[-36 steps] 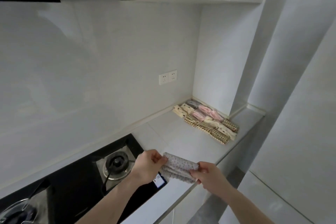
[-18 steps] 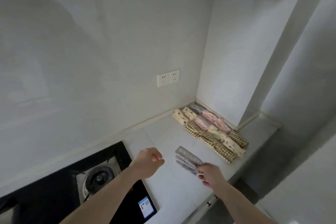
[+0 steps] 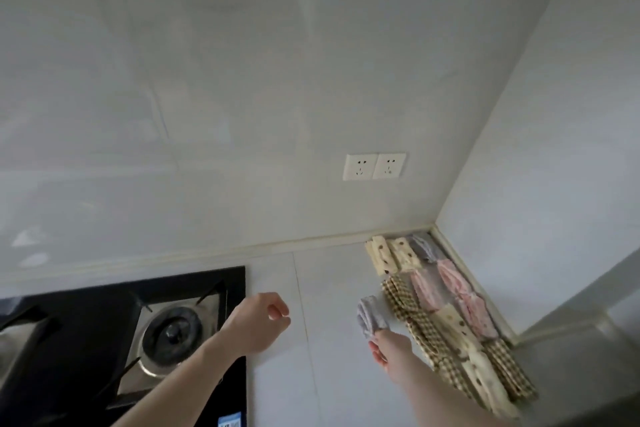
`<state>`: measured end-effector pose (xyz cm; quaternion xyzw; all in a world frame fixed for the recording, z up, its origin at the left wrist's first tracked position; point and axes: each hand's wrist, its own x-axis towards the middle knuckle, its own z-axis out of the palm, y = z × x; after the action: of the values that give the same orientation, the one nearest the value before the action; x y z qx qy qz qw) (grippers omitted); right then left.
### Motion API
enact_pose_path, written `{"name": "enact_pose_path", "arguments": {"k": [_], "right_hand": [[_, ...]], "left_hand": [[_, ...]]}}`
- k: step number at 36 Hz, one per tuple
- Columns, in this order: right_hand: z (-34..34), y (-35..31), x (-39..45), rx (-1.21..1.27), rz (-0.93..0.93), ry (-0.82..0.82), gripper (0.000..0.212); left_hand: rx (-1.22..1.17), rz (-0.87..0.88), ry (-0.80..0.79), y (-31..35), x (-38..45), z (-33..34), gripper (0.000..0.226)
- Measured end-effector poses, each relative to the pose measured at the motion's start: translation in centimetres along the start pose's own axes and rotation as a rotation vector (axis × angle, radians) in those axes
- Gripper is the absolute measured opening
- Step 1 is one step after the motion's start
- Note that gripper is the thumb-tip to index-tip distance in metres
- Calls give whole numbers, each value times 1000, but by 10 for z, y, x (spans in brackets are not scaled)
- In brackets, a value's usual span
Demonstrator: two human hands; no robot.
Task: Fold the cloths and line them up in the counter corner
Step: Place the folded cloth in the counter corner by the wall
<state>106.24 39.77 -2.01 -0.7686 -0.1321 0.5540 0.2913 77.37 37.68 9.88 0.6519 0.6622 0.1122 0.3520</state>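
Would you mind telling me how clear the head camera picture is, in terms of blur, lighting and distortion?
Head view: soft all over, with the right hand and the folded grey cloth it pinches smeared; light is even and dim, without hard glare, only faint reflections on the glossy wall; wide-angle bending tilts the corner and the counter edge; the lined-up cloths blur toward the lower right.

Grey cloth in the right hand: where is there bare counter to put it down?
Bare counter lies between the stove and the folded cloths, left of the checked row. The corner is crowded. The right hand holds the grey cloth over this patch.
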Motion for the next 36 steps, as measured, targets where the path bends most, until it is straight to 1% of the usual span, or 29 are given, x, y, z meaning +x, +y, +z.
{"name": "enact_pose_path", "arguments": {"k": [2, 5, 6, 9, 11, 12, 14, 17, 20, 21, 24, 25, 28, 30, 31, 33, 36], "right_hand": [[-2, 1, 15, -29, 11, -30, 6], [-3, 1, 39, -13, 34, -51, 21], [-3, -2, 44, -9, 50, -37, 23], [-1, -14, 57, 27, 68, -18, 18], [6, -22, 68, 50, 70, -77, 17], [8, -27, 73, 45, 74, -104, 20], [11, -38, 84, 56, 51, -136, 28], [14, -60, 101, 89, 15, -172, 31], [19, -73, 120, 15, -36, -227, 40], [20, -78, 123, 16, -47, -236, 40], [25, -99, 120, 6, -67, -217, 21], [29, -105, 120, 5, -83, -206, 19], [42, -119, 127, 53, -122, -174, 31], [50, -123, 133, 30, -142, -171, 35], [51, -123, 136, -7, -152, -159, 32], [49, -119, 140, -56, -134, -131, 22], [48, -107, 132, -180, -121, -70, 17]], "left_hand": [[-12, -23, 20, 2, 3, 7, 3], [-17, -55, 30, 3, 5, 18, 4], [-20, -63, 33, 3, 5, 21, 5], [-24, -93, 50, 2, 7, 24, 5], [-16, -111, 63, 1, 8, 21, 5], [-13, -118, 74, 0, 8, 20, 5], [-12, -133, 101, -2, 10, 16, 4], [-14, -156, 125, -4, 12, 10, 7], [-33, -186, 148, -5, 13, 5, 9], [-35, -191, 152, -6, 13, 4, 9], [-39, -202, 162, -7, 11, 3, 9], [-45, -209, 160, -9, 10, 4, 9], [-62, -231, 141, -14, 6, 7, 10], [-70, -243, 131, -17, 2, 10, 9], [-71, -247, 128, -19, 1, 11, 8], [-70, -256, 122, -22, -3, 12, 6], [-70, -263, 118, -27, -9, 13, 6]]}}
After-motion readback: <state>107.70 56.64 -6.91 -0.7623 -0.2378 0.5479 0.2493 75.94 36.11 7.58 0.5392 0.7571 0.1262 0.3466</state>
